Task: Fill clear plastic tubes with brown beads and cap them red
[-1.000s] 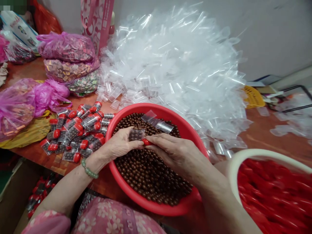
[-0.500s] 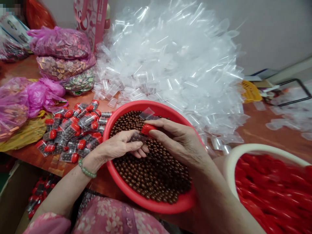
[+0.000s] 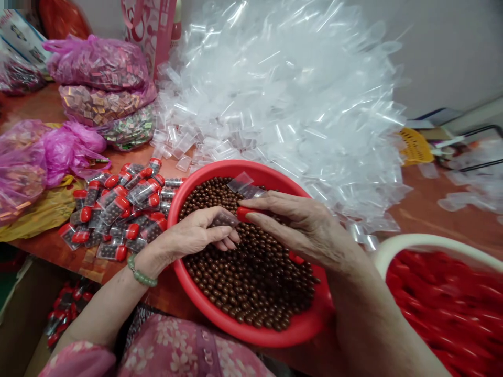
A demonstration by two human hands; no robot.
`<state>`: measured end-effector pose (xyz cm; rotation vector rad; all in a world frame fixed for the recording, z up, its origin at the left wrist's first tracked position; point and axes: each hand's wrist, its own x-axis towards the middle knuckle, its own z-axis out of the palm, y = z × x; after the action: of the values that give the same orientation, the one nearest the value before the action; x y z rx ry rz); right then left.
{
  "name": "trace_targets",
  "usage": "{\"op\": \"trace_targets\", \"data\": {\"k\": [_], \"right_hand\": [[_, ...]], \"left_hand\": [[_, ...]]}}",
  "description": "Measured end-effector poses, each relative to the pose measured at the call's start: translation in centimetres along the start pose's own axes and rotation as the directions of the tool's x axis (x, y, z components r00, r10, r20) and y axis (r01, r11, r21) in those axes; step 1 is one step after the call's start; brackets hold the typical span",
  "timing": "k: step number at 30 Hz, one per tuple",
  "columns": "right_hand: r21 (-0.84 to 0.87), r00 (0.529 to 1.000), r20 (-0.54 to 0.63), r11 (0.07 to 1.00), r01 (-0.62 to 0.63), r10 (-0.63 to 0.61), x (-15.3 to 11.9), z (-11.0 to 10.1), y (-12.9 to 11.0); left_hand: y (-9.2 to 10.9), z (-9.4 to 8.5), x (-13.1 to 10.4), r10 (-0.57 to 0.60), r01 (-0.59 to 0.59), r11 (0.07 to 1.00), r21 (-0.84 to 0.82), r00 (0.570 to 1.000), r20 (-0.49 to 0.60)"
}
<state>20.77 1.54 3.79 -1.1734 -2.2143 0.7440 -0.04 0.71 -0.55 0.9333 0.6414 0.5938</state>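
A red basin (image 3: 251, 330) full of small brown balls (image 3: 243, 277) stands in front of me. Over it my left hand (image 3: 194, 235) grips a small clear tube (image 3: 223, 219) filled with brown balls. My right hand (image 3: 302, 225) pinches a red cap (image 3: 245, 213) right at the tube's open end. Two empty clear tubes (image 3: 242, 183) lie on the balls at the basin's far side. A green bead bracelet (image 3: 140, 273) is on my left wrist.
Capped, filled tubes (image 3: 121, 209) lie heaped left of the basin. A big mound of empty clear tubes (image 3: 283, 99) rises behind it. A white basin (image 3: 416, 243) of red caps (image 3: 448, 309) sits at the right. Pink bags (image 3: 58, 152) and a yellow basket (image 3: 412, 146) lie further off.
A second ago both hands pressed together at the tube. The right hand then lifted the red cap slightly away, and now holds it against the tube's end again.
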Motion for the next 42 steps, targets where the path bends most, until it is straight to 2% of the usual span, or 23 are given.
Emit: {"op": "trace_targets", "data": {"k": [4, 6, 8, 11, 14, 18, 25, 28, 31, 33, 37, 42], "right_hand": [[-0.034, 1.0, 0.0, 0.999, -0.025, 0.025, -0.1, -0.9, -0.2], [0.041, 0.993, -0.085, 0.996, -0.084, 0.087, -0.1, -0.6, -0.3], [0.175, 0.965, -0.208, 0.977, -0.125, 0.161, -0.1, 0.3, -0.5], [0.337, 0.918, -0.326, 0.935, -0.11, 0.226, 0.1, 2.1, -1.0], [0.371, 0.916, -0.344, 0.926, -0.07, 0.207, 0.2, 3.6, -1.3], [0.332, 0.924, -0.347, 0.942, -0.035, 0.157, 0.4, 4.8, -1.1], [0.187, 0.913, -0.4, 0.982, -0.005, 0.081, 0.2, 6.0, -0.4], [-0.031, 0.927, -0.362, 0.996, 0.089, -0.095, -0.1, 6.2, -0.1], [-0.29, 0.928, -0.238, 0.933, 0.215, -0.288, -0.3, 6.3, 0.1], [-0.414, 0.919, -0.189, 0.877, 0.245, -0.346, -0.3, 6.5, 0.0], [-0.585, 0.898, -0.171, 0.775, 0.238, -0.405, -0.1, 6.8, -0.3], [-0.682, 0.848, -0.184, 0.686, 0.254, -0.497, 0.5, 7.2, -0.4]], "left_hand": [[0.0, 0.1, 0.1, 0.032, -0.032, 0.999, -0.01, 0.998, -0.06], [-0.1, 0.0, 0.1, 0.045, -0.047, 0.999, -0.022, 0.996, -0.082], [-0.1, 0.0, 0.1, 0.045, -0.048, 0.998, -0.036, 0.995, -0.092], [-0.2, -0.1, 0.2, 0.049, -0.056, 0.996, -0.067, 0.994, -0.096], [-0.2, -0.1, 0.2, 0.074, -0.081, 0.99, -0.111, 0.995, -0.072], [-0.3, 0.1, 0.2, 0.072, -0.078, 0.991, -0.111, 0.996, -0.057], [-0.4, 0.3, 0.2, 0.063, -0.07, 0.996, -0.053, 0.99, -0.126], [-0.4, 0.4, -0.1, 0.089, -0.096, 0.994, -0.051, 0.989, -0.121], [-0.4, 0.3, -0.3, 0.124, -0.135, 0.986, -0.096, 0.986, -0.112], [-0.4, 0.3, -0.3, 0.115, -0.132, 0.979, -0.153, 0.986, -0.119], [-0.5, 0.3, -0.1, 0.131, -0.16, 0.952, -0.261, 0.984, -0.124], [-0.7, 0.1, 0.0, 0.108, -0.146, 0.935, -0.324, 0.985, -0.132]]}}
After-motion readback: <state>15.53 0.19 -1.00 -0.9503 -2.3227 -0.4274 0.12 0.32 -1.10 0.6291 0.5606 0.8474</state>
